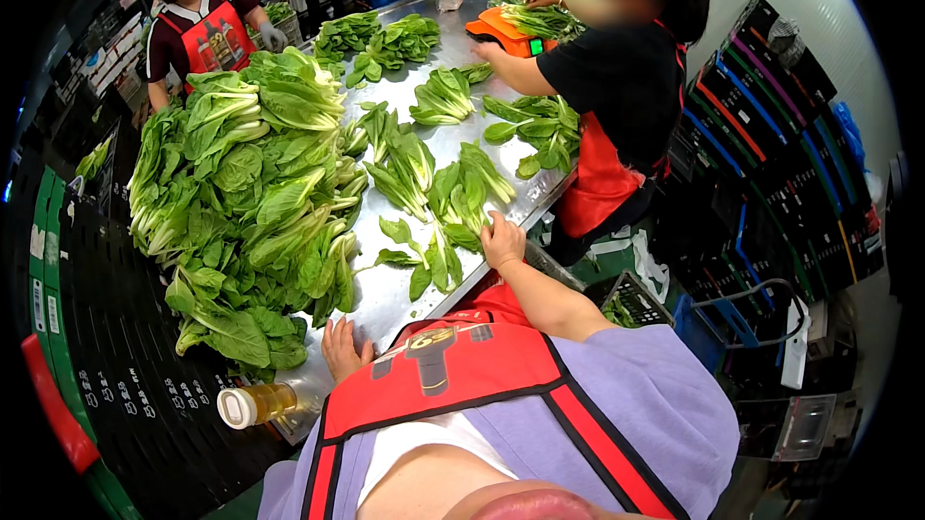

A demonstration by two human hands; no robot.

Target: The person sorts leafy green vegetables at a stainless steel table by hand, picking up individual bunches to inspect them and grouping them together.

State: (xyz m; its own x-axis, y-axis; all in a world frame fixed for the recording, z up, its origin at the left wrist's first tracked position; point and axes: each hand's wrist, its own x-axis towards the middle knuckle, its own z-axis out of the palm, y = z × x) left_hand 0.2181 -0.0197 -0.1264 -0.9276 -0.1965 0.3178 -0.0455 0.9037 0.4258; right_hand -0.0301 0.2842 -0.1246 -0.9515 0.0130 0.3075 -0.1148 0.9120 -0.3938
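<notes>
My left hand [345, 348] lies on the near edge of the metal table [376, 267], fingers apart and holding nothing. Beside it rises a large heap of leafy greens [267, 195] with pale stems. At the table's right edge is my right hand [504, 241], its fingers bent against a small bunch of greens [466, 195]. Whether those fingers grip a leaf is hidden. Between my hands lie a few loose leafy stems [430, 260]. Another bunch [408, 173] sits just beyond them.
A bottle of yellowish liquid [271, 403] stands by my left hand. On the right, a co-worker [614, 79] reaches toward an orange scale [509, 32] bearing greens. Another person [206, 21] stands behind the heap. Black crates [766, 137] are stacked at right.
</notes>
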